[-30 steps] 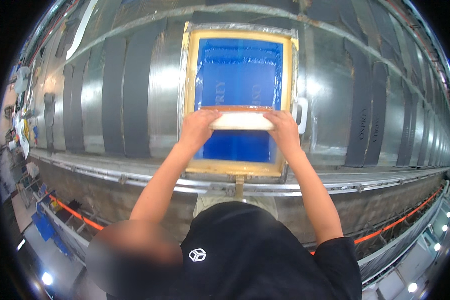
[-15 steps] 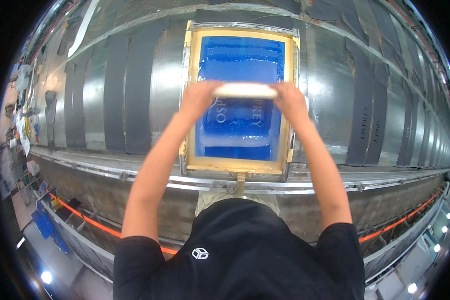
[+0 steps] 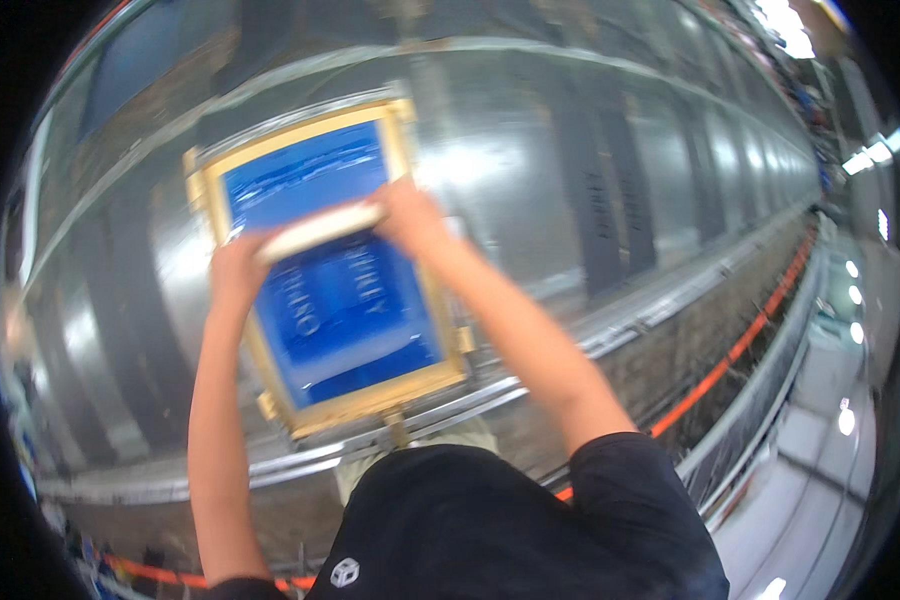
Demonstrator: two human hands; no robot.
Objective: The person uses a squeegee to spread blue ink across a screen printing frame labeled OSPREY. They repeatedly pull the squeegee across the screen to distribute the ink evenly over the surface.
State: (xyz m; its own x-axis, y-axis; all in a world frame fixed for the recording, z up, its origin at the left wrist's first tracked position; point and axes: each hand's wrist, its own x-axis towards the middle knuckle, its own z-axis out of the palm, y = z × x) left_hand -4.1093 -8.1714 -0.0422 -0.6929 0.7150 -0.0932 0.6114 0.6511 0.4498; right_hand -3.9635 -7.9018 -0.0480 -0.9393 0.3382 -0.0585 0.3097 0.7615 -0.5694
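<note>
A screen-printing frame [image 3: 378,397] with a yellow border lies on the long metal table, tilted in the picture and left of centre. Its blue mesh [image 3: 395,325] looks wet, and pale lettering shows in its lower half. Across the middle of the mesh runs a pale squeegee [image 3: 320,228], gripped at both ends. My left hand [image 3: 238,270] is closed round its left end, my right hand [image 3: 410,217] round its right end. The squeegee's blade edge is hidden, so I cannot tell whether it touches the mesh.
Dark fabric strips [image 3: 610,200] lie across the metal table [image 3: 485,180], some with lettering, to the right of the frame. A metal rail [image 3: 620,335] follows the table's near edge. Beyond it runs an orange strip [image 3: 715,375] beside a grey walkway.
The view has turned, so the frame and table now sit slanted and further left. Both hands still hold the squeegee near the middle of the mesh.
</note>
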